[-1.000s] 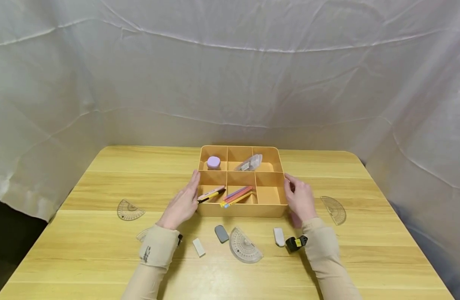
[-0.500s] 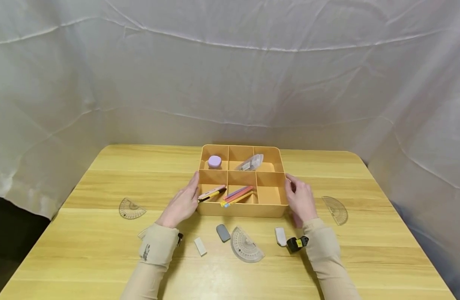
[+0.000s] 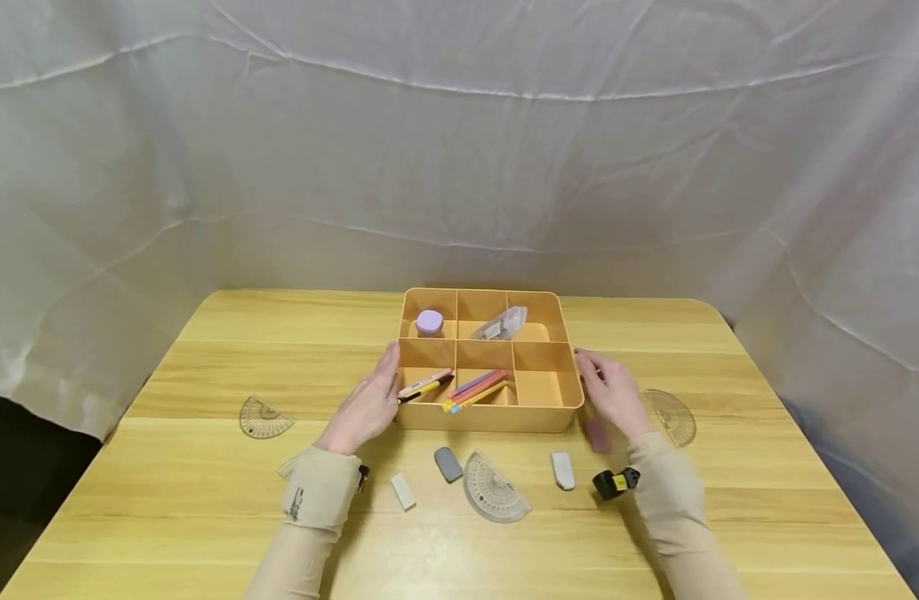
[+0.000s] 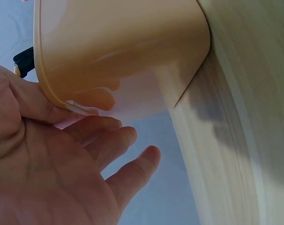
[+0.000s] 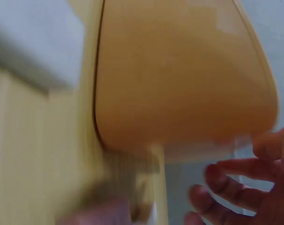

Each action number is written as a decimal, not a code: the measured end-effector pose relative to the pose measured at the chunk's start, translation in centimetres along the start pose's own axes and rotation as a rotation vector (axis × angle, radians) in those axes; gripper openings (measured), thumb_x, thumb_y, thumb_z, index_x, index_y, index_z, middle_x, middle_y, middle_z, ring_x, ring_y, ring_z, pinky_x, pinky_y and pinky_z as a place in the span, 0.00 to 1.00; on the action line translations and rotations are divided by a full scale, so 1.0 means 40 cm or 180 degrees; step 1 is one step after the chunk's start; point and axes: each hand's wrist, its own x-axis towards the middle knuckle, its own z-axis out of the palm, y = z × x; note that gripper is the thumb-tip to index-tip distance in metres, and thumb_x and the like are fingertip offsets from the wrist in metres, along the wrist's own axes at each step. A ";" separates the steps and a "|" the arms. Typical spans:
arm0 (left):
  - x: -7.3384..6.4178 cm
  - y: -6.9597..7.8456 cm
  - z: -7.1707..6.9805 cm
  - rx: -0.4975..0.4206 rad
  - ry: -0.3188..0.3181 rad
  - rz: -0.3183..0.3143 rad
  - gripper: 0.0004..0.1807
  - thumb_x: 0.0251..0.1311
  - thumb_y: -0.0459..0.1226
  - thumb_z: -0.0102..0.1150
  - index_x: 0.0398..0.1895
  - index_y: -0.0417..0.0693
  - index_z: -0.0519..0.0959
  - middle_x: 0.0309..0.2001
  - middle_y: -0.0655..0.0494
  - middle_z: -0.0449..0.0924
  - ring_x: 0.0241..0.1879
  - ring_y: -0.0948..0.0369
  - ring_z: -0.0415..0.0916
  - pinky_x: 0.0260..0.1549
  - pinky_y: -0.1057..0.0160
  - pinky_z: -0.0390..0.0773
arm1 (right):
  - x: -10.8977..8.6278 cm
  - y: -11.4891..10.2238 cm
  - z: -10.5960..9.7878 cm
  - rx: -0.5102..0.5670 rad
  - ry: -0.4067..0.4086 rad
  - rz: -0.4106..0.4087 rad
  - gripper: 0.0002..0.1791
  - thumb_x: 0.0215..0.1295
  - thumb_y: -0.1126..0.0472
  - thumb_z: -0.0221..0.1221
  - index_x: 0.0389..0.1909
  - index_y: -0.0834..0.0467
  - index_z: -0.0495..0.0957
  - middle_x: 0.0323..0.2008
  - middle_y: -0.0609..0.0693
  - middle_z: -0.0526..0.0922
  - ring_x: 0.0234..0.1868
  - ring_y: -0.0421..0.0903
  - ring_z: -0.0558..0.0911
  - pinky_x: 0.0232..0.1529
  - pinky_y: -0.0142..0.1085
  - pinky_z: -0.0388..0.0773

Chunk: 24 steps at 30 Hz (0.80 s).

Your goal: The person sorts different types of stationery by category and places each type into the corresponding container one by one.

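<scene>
An orange six-compartment organizer box stands at mid-table in the head view. My left hand lies along its left side with fingers extended; the left wrist view shows the fingertips right at the rim. Off the right side, my right hand has loosely bent fingers, and the right wrist view shows a gap between most of its fingers and the box wall. Two pens lean in the front left compartment, several coloured pens in the front middle. Behind them sit a lilac rounded item and a clear plastic item.
In front of the box lie a white eraser, a dark grey rounded block, a clear protractor and a pale block. A pink block is beneath the right hand. Protractors also lie left and right.
My right hand has moved off the box's right side, outward to the right, uncovering more of the pink block. The left hand stays at the box's left side.
</scene>
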 end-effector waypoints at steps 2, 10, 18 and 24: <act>0.001 0.001 0.001 -0.0023 -0.0014 -0.0006 0.31 0.80 0.38 0.26 0.80 0.37 0.37 0.82 0.43 0.34 0.81 0.46 0.40 0.80 0.47 0.44 | -0.008 0.018 -0.023 -0.0074 -0.0192 -0.0109 0.26 0.81 0.55 0.45 0.66 0.70 0.70 0.57 0.72 0.80 0.53 0.67 0.82 0.56 0.60 0.78; 0.001 -0.001 -0.003 -0.0096 -0.0038 -0.0019 0.31 0.80 0.38 0.26 0.80 0.37 0.37 0.82 0.43 0.37 0.80 0.46 0.44 0.79 0.47 0.47 | -0.046 0.093 -0.078 -0.0553 -0.0832 -0.0407 0.32 0.70 0.57 0.61 0.66 0.73 0.67 0.62 0.76 0.73 0.61 0.74 0.74 0.61 0.66 0.72; -0.003 -0.006 -0.005 -0.0087 -0.0041 -0.0064 0.32 0.80 0.38 0.27 0.80 0.41 0.34 0.81 0.43 0.38 0.79 0.45 0.46 0.79 0.48 0.48 | -0.045 0.128 -0.109 -0.0753 -0.0964 -0.0245 0.42 0.64 0.52 0.66 0.71 0.71 0.61 0.67 0.79 0.64 0.66 0.78 0.65 0.64 0.72 0.64; -0.002 -0.003 -0.004 -0.0116 -0.0072 -0.0072 0.32 0.80 0.38 0.27 0.81 0.43 0.33 0.82 0.44 0.38 0.79 0.45 0.46 0.79 0.47 0.48 | -0.069 0.183 -0.171 -0.0935 -0.1254 -0.0176 0.54 0.49 0.53 0.76 0.70 0.74 0.59 0.67 0.87 0.54 0.64 0.86 0.59 0.60 0.77 0.61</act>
